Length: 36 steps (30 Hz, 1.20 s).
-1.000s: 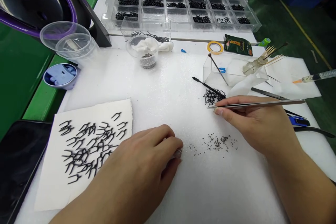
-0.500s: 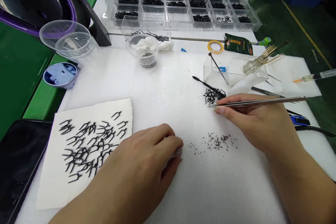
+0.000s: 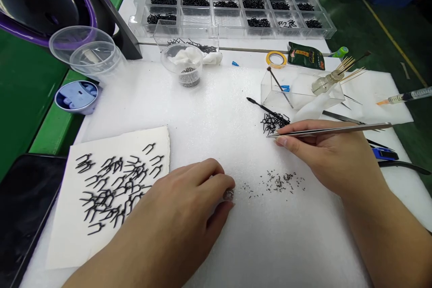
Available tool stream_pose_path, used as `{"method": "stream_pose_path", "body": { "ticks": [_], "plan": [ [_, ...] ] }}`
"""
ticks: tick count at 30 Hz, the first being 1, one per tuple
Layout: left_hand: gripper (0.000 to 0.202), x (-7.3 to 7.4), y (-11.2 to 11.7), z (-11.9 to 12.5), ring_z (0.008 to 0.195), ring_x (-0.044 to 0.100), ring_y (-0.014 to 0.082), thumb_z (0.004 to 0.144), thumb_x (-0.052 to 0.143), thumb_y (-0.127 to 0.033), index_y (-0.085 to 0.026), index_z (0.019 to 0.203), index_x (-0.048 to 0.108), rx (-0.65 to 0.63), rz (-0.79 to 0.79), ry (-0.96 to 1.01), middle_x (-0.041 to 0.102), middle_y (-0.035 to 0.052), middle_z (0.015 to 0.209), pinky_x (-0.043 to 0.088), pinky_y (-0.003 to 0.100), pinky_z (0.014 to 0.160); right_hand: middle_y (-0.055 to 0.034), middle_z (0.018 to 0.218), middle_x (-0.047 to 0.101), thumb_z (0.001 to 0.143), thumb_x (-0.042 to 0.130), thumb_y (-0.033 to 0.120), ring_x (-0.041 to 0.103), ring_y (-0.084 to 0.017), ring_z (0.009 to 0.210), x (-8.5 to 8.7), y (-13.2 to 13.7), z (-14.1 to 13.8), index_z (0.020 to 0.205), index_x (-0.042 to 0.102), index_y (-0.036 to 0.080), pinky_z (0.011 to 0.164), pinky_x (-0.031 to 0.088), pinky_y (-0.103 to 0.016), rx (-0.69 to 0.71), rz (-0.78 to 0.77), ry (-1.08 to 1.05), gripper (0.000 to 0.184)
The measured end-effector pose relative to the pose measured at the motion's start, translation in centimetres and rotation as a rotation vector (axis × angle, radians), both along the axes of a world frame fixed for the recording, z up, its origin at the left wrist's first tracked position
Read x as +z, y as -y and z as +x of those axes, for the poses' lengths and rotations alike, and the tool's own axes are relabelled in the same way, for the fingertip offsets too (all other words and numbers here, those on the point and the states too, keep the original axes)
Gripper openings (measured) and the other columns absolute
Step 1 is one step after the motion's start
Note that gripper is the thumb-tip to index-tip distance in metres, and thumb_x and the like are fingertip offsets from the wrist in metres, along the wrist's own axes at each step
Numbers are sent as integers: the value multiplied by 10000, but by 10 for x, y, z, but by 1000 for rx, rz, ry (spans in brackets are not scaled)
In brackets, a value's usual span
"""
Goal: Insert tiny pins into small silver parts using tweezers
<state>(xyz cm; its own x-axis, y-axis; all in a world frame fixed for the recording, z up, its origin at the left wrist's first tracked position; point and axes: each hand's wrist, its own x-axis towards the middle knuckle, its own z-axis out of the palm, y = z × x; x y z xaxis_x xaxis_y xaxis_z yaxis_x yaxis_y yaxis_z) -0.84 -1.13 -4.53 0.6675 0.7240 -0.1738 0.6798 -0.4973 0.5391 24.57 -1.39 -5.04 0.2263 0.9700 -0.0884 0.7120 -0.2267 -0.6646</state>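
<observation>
My right hand (image 3: 332,155) pinches steel tweezers (image 3: 334,129) whose tips point left, at the lower edge of a small heap of black forked parts (image 3: 274,122). A black stick (image 3: 261,107) lies into that heap. My left hand (image 3: 184,209) rests on the white foam mat (image 3: 216,112) with its fingers curled together, the fingertips just left of a scatter of tiny dark bits (image 3: 278,182); whether it holds anything is hidden. Many black forked parts (image 3: 116,184) lie spread on a white paper sheet (image 3: 67,238) to the left.
A clear compartment tray (image 3: 232,0) of black parts stands at the back. Plastic cups (image 3: 91,56), a small clear jar (image 3: 184,65), a clear box (image 3: 297,92), tape roll (image 3: 276,59), a bottle of sticks (image 3: 329,82) and a syringe (image 3: 405,96) lie around. A dark phone (image 3: 23,207) lies at left.
My right hand and the tweezers have crept slightly up toward the heap of black parts. My left hand stays put.
</observation>
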Motion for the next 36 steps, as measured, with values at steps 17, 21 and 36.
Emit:
{"method": "stream_pose_path", "body": {
  "ticks": [17,21,36],
  "plan": [
    [232,2,0,0,807,608,188,913,494,-196,-274,994,697,26,-53,-9,620,8,989,558,436,712,108,809,720,783,763,370,690,-77,720,-6,1,7,895,756,380,597,534,-132,53,65,-13,113],
    [226,2,0,1,804,611,191,904,502,-194,-276,982,698,29,-54,-11,621,6,980,559,437,707,122,778,712,786,760,356,679,-60,688,-7,1,7,884,750,389,569,516,-108,61,74,0,104],
    [220,2,2,2,804,614,188,917,498,-216,-276,976,701,26,-48,-4,627,2,968,561,431,710,110,772,717,781,764,383,683,-57,685,-7,0,5,880,758,379,570,512,-97,50,85,21,99]
  ]
}}
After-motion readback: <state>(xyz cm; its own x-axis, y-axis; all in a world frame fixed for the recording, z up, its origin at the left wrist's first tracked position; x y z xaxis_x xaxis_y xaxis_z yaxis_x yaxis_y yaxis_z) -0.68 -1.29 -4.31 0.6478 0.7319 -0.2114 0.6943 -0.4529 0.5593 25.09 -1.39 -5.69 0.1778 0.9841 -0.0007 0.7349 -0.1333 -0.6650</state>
